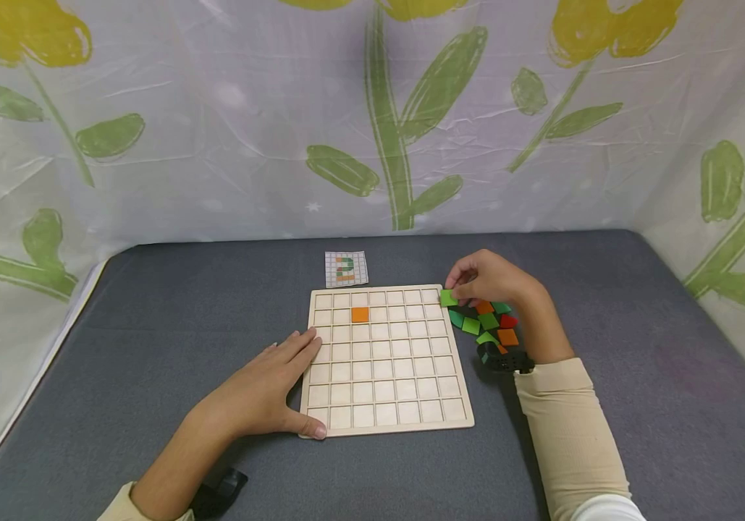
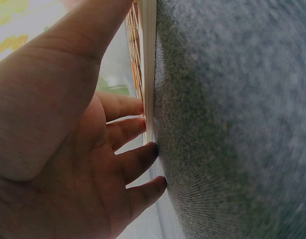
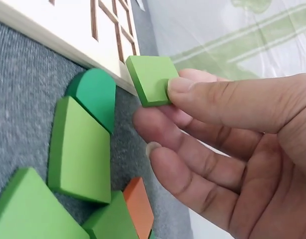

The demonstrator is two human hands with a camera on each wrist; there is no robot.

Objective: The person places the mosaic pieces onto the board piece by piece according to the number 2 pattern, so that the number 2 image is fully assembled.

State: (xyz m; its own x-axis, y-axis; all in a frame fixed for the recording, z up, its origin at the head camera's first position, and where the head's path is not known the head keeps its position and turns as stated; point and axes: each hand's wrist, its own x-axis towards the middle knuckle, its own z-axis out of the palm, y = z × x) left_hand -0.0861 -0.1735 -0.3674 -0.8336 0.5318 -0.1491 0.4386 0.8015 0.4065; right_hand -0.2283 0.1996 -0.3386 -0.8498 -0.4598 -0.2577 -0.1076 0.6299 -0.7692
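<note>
A light wooden grid board (image 1: 381, 373) lies on the grey table, with one orange square tile (image 1: 360, 315) in a cell of its upper left part. My left hand (image 1: 266, 387) rests at the board's left edge, fingers spread and straight, thumb at the near left corner. Between thumb and fingertips my right hand (image 1: 492, 278) pinches a light green square tile (image 3: 150, 79), held up by the board's far right corner. Under and beside that hand lies a loose pile of tiles: a dark green rounded one (image 3: 95, 94), light green ones (image 3: 83, 149), orange and red ones.
A small printed card (image 1: 346, 269) with a coloured pattern on a grid lies just beyond the board. The grey cloth-covered table (image 1: 150, 318) runs back to a hanging curtain (image 1: 229, 145) with painted flowers.
</note>
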